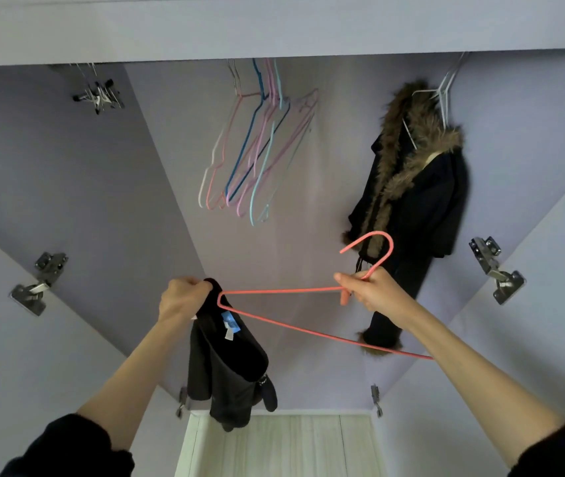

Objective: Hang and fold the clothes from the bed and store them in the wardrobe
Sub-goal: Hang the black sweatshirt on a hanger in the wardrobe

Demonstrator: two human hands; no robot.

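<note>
Wardrobe interior (326,187) open to the front; both doors swung wide, hinges (38,284) on the left and hinges (496,270) on the right at the opening's edges. Upper centre obstructed by a cluster of empty coloured hangers (257,149) hanging close together. Right side obstructed by a black fur-trimmed coat (418,201) on a white hanger (441,94), reaching well down the back panel. Free passage: the gap between the hanger cluster and the coat, and the bare back panel left of the cluster. A clip hanger (98,94) hangs in the upper left compartment. The space in front is occupied by the coral hanger (291,290) and black garment (226,366), held across the opening.
</note>
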